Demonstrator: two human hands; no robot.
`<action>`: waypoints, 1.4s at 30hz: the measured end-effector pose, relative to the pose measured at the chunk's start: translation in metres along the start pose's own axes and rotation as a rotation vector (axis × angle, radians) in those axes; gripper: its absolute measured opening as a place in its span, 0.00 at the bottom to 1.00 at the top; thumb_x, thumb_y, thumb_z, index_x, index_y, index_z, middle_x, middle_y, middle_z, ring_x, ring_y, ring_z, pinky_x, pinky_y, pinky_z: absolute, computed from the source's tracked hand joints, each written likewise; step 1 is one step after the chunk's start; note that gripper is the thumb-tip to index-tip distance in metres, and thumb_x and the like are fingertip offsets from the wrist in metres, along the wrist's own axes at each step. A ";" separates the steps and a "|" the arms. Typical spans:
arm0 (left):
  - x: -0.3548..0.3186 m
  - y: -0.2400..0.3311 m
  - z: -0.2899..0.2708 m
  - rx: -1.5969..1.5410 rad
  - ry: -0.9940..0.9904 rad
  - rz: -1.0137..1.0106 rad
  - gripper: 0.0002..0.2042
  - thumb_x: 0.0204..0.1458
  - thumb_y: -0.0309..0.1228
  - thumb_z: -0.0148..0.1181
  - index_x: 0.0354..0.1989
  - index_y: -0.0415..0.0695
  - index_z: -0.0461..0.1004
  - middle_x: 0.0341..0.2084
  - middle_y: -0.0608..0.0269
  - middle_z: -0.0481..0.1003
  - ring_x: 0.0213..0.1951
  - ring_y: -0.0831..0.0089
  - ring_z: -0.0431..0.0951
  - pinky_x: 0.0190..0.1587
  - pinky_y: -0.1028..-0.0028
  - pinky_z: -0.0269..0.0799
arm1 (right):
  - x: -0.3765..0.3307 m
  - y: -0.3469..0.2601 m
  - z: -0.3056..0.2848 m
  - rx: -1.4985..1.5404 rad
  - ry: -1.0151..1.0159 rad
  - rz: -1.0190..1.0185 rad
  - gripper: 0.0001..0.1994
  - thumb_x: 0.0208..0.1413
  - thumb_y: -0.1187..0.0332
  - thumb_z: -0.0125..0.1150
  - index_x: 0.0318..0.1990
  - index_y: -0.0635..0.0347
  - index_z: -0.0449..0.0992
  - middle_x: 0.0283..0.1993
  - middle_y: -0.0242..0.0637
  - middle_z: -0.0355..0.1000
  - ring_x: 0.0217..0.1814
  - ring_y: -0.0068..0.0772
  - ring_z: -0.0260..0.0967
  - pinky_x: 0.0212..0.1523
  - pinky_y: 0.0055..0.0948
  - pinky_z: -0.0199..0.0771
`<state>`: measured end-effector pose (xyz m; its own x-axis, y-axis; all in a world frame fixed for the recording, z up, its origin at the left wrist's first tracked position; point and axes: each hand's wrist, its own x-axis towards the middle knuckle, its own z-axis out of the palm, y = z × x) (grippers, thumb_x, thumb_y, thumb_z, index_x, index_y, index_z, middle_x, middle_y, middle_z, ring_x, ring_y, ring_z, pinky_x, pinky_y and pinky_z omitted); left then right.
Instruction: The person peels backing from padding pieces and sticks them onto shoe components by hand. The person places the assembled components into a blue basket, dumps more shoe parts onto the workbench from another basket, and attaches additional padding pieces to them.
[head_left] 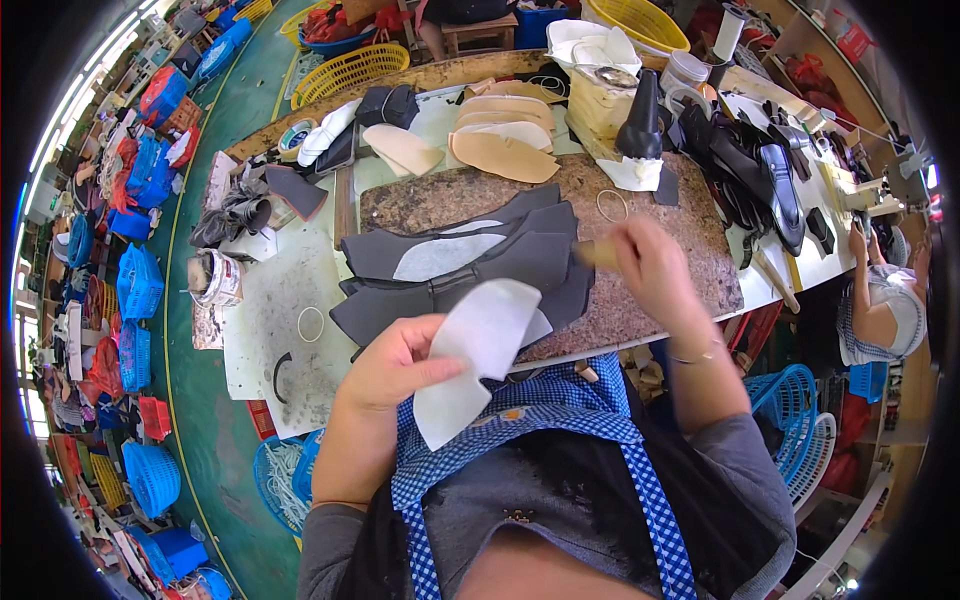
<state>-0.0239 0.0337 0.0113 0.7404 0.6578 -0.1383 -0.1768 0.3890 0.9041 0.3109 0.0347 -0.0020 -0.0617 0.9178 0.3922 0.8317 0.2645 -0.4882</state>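
Note:
My left hand (400,362) grips white shoe-lining pieces (480,335), curved and notched, with the thumb pressed on top. They hang over the near edge of the workbench, in front of dark grey shoe-upper pieces (520,255) laid out in overlapping rows. White patches (445,257) lie on some of the grey pieces. To the right, my right hand (655,268) is closed around a small tan flat thing (597,254), blurred, beside the right end of the grey pieces. Its exact kind I cannot tell.
Beige lining pieces (505,150) lie stacked at the back of the bench. A black bottle-shaped tool (642,120) stands behind, with black shoes (770,180) to the right. On the left are a glue-stained pot (215,278) and a rubber ring (310,323). Another person (885,310) sits far right.

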 end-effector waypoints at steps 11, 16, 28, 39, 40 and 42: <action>0.048 -0.030 0.034 -0.570 0.228 -0.137 0.18 0.55 0.30 0.52 0.54 0.41 0.66 0.45 0.59 0.74 0.47 0.68 0.75 0.50 0.66 0.70 | -0.013 -0.093 0.021 -0.002 -0.135 -0.876 0.14 0.40 0.68 0.60 0.36 0.64 0.72 0.36 0.40 0.67 0.38 0.41 0.68 0.40 0.36 0.72; 0.028 -0.015 0.013 -0.846 0.293 -0.038 0.23 0.55 0.43 0.48 0.54 0.41 0.67 0.49 0.51 0.71 0.55 0.56 0.69 0.58 0.60 0.64 | 0.018 -0.097 0.035 0.390 0.083 -0.779 0.11 0.40 0.73 0.62 0.33 0.63 0.70 0.34 0.42 0.67 0.33 0.42 0.68 0.33 0.34 0.72; 0.006 -0.022 -0.009 0.069 0.587 0.188 0.17 0.51 0.28 0.64 0.47 0.38 0.71 0.37 0.62 0.76 0.38 0.77 0.77 0.43 0.75 0.73 | 0.012 -0.068 0.054 1.382 -0.573 0.545 0.11 0.58 0.71 0.59 0.47 0.65 0.74 0.39 0.31 0.75 0.35 0.20 0.71 0.38 0.19 0.72; 0.015 -0.040 -0.004 0.967 0.901 0.329 0.14 0.46 0.29 0.69 0.38 0.40 0.72 0.26 0.63 0.78 0.28 0.81 0.75 0.32 0.78 0.71 | 0.000 -0.077 0.088 0.427 -0.035 0.064 0.11 0.42 0.64 0.72 0.28 0.62 0.77 0.24 0.43 0.73 0.25 0.40 0.73 0.26 0.32 0.71; 0.013 -0.043 -0.008 0.951 0.916 0.303 0.14 0.45 0.29 0.69 0.37 0.40 0.72 0.26 0.63 0.78 0.27 0.80 0.75 0.31 0.78 0.71 | -0.001 -0.078 0.090 0.392 -0.050 0.048 0.11 0.41 0.65 0.72 0.26 0.61 0.77 0.24 0.42 0.73 0.25 0.43 0.72 0.26 0.33 0.71; 0.012 -0.045 -0.010 0.935 0.928 0.278 0.14 0.45 0.30 0.70 0.37 0.41 0.71 0.25 0.63 0.78 0.27 0.80 0.75 0.31 0.77 0.71 | 0.000 -0.081 0.093 0.366 -0.046 0.036 0.11 0.41 0.65 0.72 0.26 0.61 0.76 0.24 0.42 0.73 0.25 0.44 0.72 0.26 0.34 0.71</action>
<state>-0.0134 0.0307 -0.0351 -0.0220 0.9776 0.2092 0.5327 -0.1656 0.8299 0.1922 0.0401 -0.0346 -0.0673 0.9387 0.3382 0.5822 0.3122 -0.7507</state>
